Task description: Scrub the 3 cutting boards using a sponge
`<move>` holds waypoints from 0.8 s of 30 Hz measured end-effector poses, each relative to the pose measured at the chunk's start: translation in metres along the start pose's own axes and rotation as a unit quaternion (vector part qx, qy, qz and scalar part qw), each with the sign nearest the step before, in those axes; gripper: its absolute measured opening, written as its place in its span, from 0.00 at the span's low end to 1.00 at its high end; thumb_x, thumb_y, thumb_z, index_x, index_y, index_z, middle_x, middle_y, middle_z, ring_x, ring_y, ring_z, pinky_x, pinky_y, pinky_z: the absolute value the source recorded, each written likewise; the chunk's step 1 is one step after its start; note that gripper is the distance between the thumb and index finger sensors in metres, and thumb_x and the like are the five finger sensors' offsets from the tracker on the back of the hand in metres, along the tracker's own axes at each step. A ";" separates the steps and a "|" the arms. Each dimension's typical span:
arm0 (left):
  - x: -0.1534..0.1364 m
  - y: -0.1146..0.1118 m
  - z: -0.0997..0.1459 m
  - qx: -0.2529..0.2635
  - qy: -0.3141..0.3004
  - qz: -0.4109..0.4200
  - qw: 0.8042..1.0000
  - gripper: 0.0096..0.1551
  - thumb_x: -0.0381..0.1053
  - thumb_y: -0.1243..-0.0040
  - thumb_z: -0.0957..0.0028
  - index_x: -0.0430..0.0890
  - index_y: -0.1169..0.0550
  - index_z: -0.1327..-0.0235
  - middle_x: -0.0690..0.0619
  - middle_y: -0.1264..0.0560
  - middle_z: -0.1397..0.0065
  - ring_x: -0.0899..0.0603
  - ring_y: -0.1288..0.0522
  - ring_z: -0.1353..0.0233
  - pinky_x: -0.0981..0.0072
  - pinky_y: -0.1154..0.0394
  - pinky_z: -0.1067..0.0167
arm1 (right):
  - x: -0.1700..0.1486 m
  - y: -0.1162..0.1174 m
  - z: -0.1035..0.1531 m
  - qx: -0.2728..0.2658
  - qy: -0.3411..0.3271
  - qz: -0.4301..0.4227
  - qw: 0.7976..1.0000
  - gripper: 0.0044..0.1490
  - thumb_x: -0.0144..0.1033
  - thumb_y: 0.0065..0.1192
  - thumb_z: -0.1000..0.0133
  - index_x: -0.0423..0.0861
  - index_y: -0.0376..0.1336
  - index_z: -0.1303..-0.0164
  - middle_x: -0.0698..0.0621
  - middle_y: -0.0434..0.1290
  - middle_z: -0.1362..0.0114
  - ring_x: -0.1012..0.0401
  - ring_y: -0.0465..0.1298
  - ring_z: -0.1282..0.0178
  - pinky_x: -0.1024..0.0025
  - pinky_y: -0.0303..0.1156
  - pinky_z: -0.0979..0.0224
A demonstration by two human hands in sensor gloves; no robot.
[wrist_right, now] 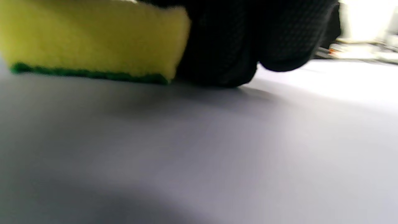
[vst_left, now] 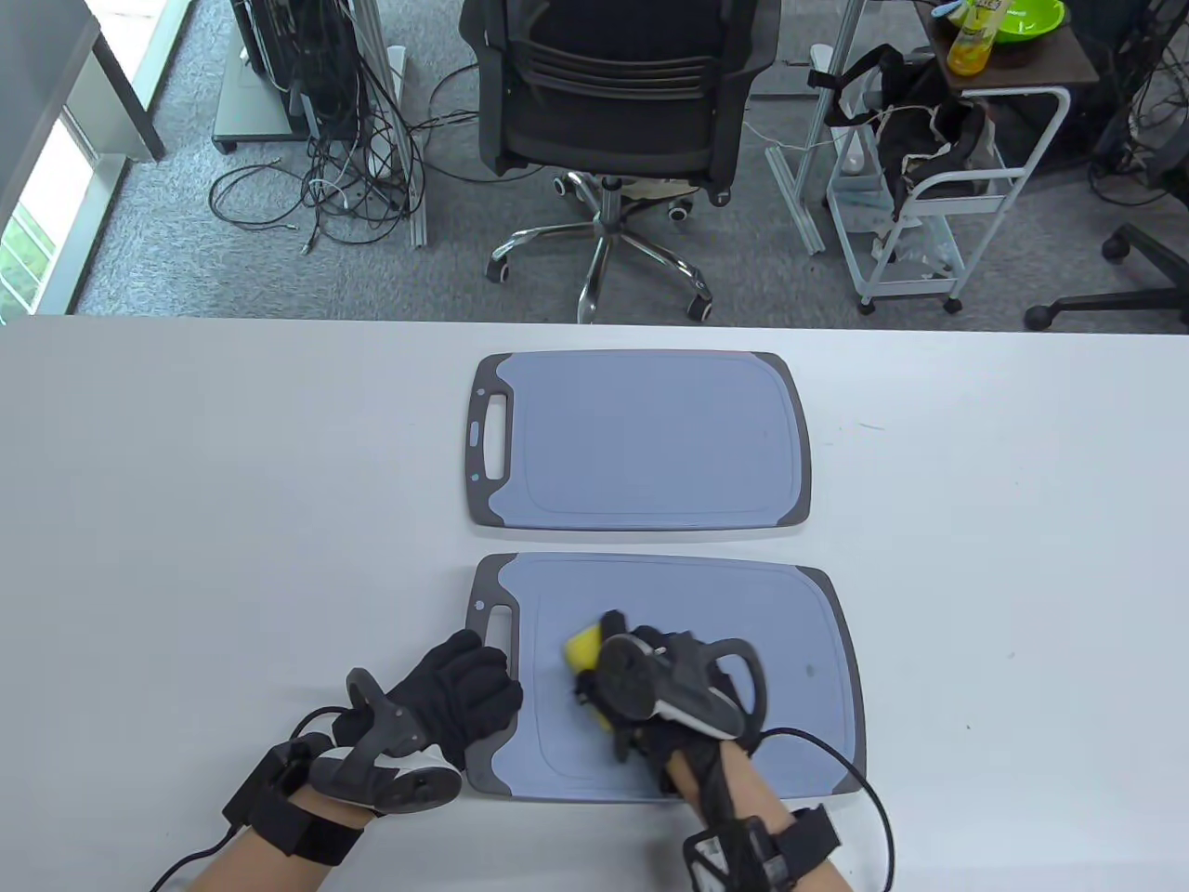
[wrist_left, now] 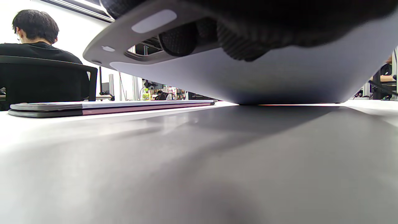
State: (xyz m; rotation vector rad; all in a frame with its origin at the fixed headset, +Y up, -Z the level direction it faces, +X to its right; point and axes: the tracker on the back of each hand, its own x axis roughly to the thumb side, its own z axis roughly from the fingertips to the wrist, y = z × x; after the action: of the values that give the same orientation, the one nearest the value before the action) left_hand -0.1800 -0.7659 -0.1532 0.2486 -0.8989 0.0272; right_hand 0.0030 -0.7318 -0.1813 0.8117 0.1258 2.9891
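The sponge (vst_left: 585, 648), yellow with a thin green scouring layer underneath, sits green side down on the near cutting board (vst_left: 743, 632), toward that board's handle half. The right hand (vst_left: 664, 692) covers most of it from above, and its fingers (wrist_right: 236, 46) curl down round the sponge's side, gripping it; in the right wrist view the fingertips touch the board's blue-grey surface just beside the sponge's edge.

The near cutting board lies close to the counter's front edge, with its handle slot pointing to the left. The left hand (vst_left: 455, 697) grips the board at that handle end: the left wrist view shows its fingers (wrist_left: 178, 39) curled under the dark rim and through the slot, and this end of the board is tilted up off the counter (vst_left: 186, 520) while the far part still touches it.

A second cutting board (vst_left: 650, 437) of the same blue-grey with dark ends lies flat just behind the first, apart from it, handle also to the left. In the left wrist view its edge looks layered, two slabs stacked, though the table view cannot confirm that.

Beyond the counter stand a black office chair (vst_left: 608, 88), a tangle of cables (vst_left: 344, 177) and a white cart (vst_left: 938, 195). In the left wrist view a person (wrist_left: 34, 34) sits with their back turned.
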 end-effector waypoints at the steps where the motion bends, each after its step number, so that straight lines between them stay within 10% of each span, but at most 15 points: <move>1: 0.000 0.000 0.000 0.000 0.000 0.000 1.000 0.24 0.53 0.32 0.37 0.56 0.33 0.35 0.59 0.29 0.32 0.47 0.29 0.22 0.42 0.36 0.22 | 0.008 0.000 -0.001 0.001 -0.015 0.004 1.000 0.48 0.62 0.55 0.45 0.40 0.59 0.24 0.47 0.75 0.44 0.57 0.79 0.52 0.55 0.76 0.42; 4: -0.001 0.000 0.001 0.002 0.005 0.006 1.000 0.24 0.53 0.32 0.38 0.56 0.33 0.35 0.59 0.29 0.32 0.46 0.29 0.22 0.42 0.36 0.22 | 0.002 0.000 0.000 0.005 0.004 0.043 0.999 0.48 0.64 0.51 0.45 0.43 0.57 0.22 0.50 0.74 0.42 0.59 0.78 0.50 0.57 0.76 0.41; 9: -0.001 0.000 0.000 0.000 0.004 0.006 1.000 0.24 0.53 0.32 0.38 0.56 0.33 0.35 0.59 0.29 0.32 0.47 0.29 0.22 0.42 0.37 0.22 | -0.105 0.014 0.036 0.020 0.201 0.005 0.979 0.47 0.62 0.55 0.46 0.43 0.59 0.23 0.47 0.75 0.43 0.56 0.78 0.51 0.54 0.75 0.42; 16: -0.002 -0.001 -0.001 -0.005 0.003 0.008 1.000 0.24 0.53 0.33 0.37 0.56 0.33 0.35 0.59 0.30 0.31 0.46 0.30 0.22 0.41 0.38 0.22 | -0.227 0.034 0.112 0.031 0.444 -0.069 0.893 0.47 0.60 0.57 0.45 0.40 0.60 0.24 0.46 0.75 0.43 0.55 0.78 0.52 0.53 0.75 0.43; 24: -0.002 -0.001 -0.001 -0.005 0.004 0.007 1.000 0.24 0.53 0.33 0.38 0.56 0.33 0.35 0.59 0.29 0.31 0.46 0.30 0.22 0.41 0.37 0.22 | -0.104 0.013 0.039 0.028 0.192 -0.048 0.980 0.48 0.60 0.57 0.46 0.39 0.59 0.24 0.44 0.75 0.44 0.55 0.78 0.52 0.53 0.75 0.43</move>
State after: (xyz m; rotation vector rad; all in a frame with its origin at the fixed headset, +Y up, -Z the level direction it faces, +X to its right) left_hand -0.1801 -0.7661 -0.1551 0.2318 -0.8932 0.0361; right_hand 0.1125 -0.7486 -0.1992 0.2139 0.2523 3.0198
